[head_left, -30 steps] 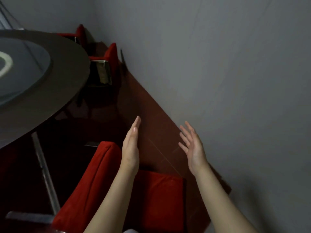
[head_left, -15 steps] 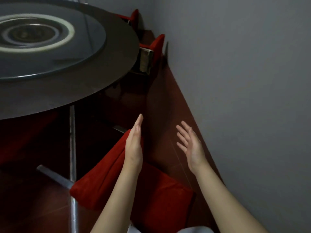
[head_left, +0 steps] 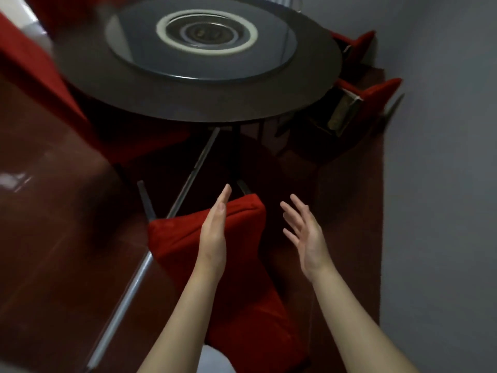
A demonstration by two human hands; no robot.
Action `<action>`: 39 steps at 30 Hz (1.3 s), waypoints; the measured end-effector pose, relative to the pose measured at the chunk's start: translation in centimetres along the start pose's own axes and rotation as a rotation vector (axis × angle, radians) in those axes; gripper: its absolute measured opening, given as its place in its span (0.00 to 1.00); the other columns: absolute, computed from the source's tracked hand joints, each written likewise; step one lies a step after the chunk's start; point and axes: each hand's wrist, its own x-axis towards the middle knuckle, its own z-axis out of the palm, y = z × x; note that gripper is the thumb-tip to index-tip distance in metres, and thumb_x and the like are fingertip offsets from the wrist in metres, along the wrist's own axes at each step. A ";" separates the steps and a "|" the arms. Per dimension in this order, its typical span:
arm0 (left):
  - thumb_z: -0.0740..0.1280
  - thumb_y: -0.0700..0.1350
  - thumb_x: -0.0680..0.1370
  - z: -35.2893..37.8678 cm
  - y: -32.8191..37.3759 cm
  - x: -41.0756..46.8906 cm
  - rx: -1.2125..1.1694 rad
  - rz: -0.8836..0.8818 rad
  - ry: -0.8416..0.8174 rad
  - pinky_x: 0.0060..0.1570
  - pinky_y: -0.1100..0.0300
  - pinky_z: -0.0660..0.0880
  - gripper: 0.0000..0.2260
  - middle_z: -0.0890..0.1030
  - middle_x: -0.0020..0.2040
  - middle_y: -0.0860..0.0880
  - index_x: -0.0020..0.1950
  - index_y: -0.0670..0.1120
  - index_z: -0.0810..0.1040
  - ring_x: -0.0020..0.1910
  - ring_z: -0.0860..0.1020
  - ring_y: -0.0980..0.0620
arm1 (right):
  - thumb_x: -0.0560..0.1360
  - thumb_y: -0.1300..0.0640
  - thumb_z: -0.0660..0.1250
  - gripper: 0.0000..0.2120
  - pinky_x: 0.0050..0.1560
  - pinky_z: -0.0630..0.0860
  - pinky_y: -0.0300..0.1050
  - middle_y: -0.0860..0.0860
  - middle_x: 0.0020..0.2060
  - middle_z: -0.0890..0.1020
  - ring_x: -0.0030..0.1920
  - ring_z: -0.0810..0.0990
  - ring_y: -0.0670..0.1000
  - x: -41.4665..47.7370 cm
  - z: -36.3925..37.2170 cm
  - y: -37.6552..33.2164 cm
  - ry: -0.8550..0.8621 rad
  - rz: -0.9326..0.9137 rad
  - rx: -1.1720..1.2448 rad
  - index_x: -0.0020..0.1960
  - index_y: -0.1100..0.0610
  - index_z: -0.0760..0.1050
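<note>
Above the chair (head_left: 174,238), at near centre just short of the worktop (head_left: 188,103), hovering with left hand (head_left: 213,238) and right hand (head_left: 309,238), each grip standing wide, palms facing, holding nothing. Expecting soft red padding giving under fingers, a stiff metal frame beneath, a fair weight, hardly fragile. Judging the padded top edge, one hand per side, the best hold. Finding no brand, label or legible writing anywhere.
</note>
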 end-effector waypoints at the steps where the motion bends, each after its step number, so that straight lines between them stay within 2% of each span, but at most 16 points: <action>1: 0.53 0.62 0.79 0.9 -0.2 -1.3 0.010 0.012 0.025 0.68 0.66 0.59 0.22 0.68 0.73 0.59 0.72 0.59 0.65 0.71 0.63 0.65 | 0.75 0.35 0.53 0.25 0.69 0.65 0.53 0.42 0.64 0.76 0.66 0.71 0.43 -0.6 -1.1 -0.1 -0.036 -0.008 -0.024 0.70 0.40 0.68; 8: 0.54 0.63 0.79 0.3 -1.3 -6.1 0.016 -0.018 0.087 0.69 0.64 0.59 0.22 0.69 0.72 0.60 0.71 0.60 0.67 0.71 0.64 0.64 | 0.74 0.33 0.53 0.25 0.70 0.63 0.55 0.40 0.64 0.76 0.65 0.71 0.40 -3.2 -1.8 0.8 -0.098 0.023 -0.061 0.69 0.38 0.68; 12: 0.54 0.60 0.79 -0.8 -1.8 -7.4 0.020 -0.050 0.108 0.69 0.64 0.59 0.20 0.69 0.72 0.59 0.70 0.60 0.67 0.71 0.64 0.65 | 0.73 0.32 0.55 0.27 0.69 0.65 0.53 0.42 0.64 0.76 0.66 0.71 0.44 -4.2 -0.8 2.0 -0.108 0.062 0.005 0.69 0.39 0.69; 17: 0.54 0.59 0.79 0.1 -1.0 -8.0 0.045 0.020 0.252 0.70 0.67 0.60 0.19 0.70 0.71 0.60 0.70 0.59 0.68 0.70 0.65 0.65 | 0.74 0.34 0.54 0.25 0.68 0.66 0.53 0.42 0.64 0.76 0.68 0.70 0.45 -2.3 -1.9 0.8 -0.217 0.023 -0.015 0.69 0.39 0.69; 19: 0.55 0.58 0.79 1.8 -1.2 -8.5 0.055 0.045 0.353 0.69 0.70 0.61 0.19 0.71 0.70 0.58 0.69 0.58 0.69 0.70 0.66 0.64 | 0.75 0.35 0.53 0.24 0.67 0.66 0.53 0.43 0.64 0.76 0.67 0.71 0.45 -0.9 -3.0 0.5 -0.288 0.027 -0.021 0.68 0.39 0.69; 22: 0.55 0.56 0.80 4.7 -1.4 -9.7 0.086 0.032 0.528 0.69 0.69 0.61 0.19 0.71 0.71 0.57 0.70 0.55 0.68 0.70 0.66 0.63 | 0.77 0.36 0.52 0.23 0.66 0.66 0.52 0.43 0.64 0.76 0.66 0.71 0.45 0.7 -4.5 0.5 -0.452 0.073 -0.063 0.68 0.40 0.68; 26: 0.56 0.56 0.79 8.3 -4.2 -13.4 0.087 -0.084 0.644 0.72 0.64 0.58 0.18 0.70 0.71 0.59 0.69 0.59 0.67 0.72 0.63 0.63 | 0.77 0.36 0.53 0.21 0.62 0.68 0.49 0.41 0.64 0.76 0.65 0.72 0.43 0.9 -7.2 2.6 -0.564 0.147 -0.154 0.68 0.37 0.68; 28: 0.55 0.58 0.79 9.4 -6.1 -15.1 0.107 -0.180 0.698 0.75 0.59 0.53 0.16 0.67 0.70 0.65 0.67 0.65 0.67 0.74 0.58 0.64 | 0.77 0.35 0.53 0.21 0.61 0.69 0.47 0.39 0.64 0.75 0.65 0.72 0.43 0.5 -8.2 4.2 -0.602 0.194 -0.197 0.69 0.34 0.65; 31: 0.54 0.60 0.78 9.8 -8.3 -17.7 0.123 -0.287 0.739 0.76 0.55 0.48 0.16 0.64 0.66 0.73 0.66 0.69 0.65 0.73 0.52 0.69 | 0.73 0.34 0.55 0.29 0.63 0.68 0.48 0.41 0.67 0.72 0.66 0.71 0.46 -1.0 -8.9 6.8 -0.647 0.282 -0.266 0.73 0.35 0.56; 34: 0.54 0.61 0.79 9.1 -11.4 -20.0 0.128 -0.341 0.755 0.76 0.55 0.48 0.16 0.63 0.68 0.71 0.67 0.69 0.64 0.71 0.52 0.74 | 0.74 0.35 0.56 0.30 0.66 0.67 0.50 0.43 0.70 0.70 0.68 0.69 0.48 -2.4 -8.6 10.2 -0.657 0.342 -0.332 0.74 0.34 0.52; 39: 0.55 0.57 0.81 7.2 -18.5 -22.9 0.162 -0.449 0.727 0.76 0.50 0.49 0.16 0.62 0.70 0.71 0.68 0.69 0.62 0.72 0.51 0.72 | 0.75 0.37 0.57 0.25 0.64 0.67 0.45 0.44 0.71 0.68 0.70 0.67 0.46 -3.6 -8.2 17.5 -0.635 0.402 -0.431 0.70 0.30 0.54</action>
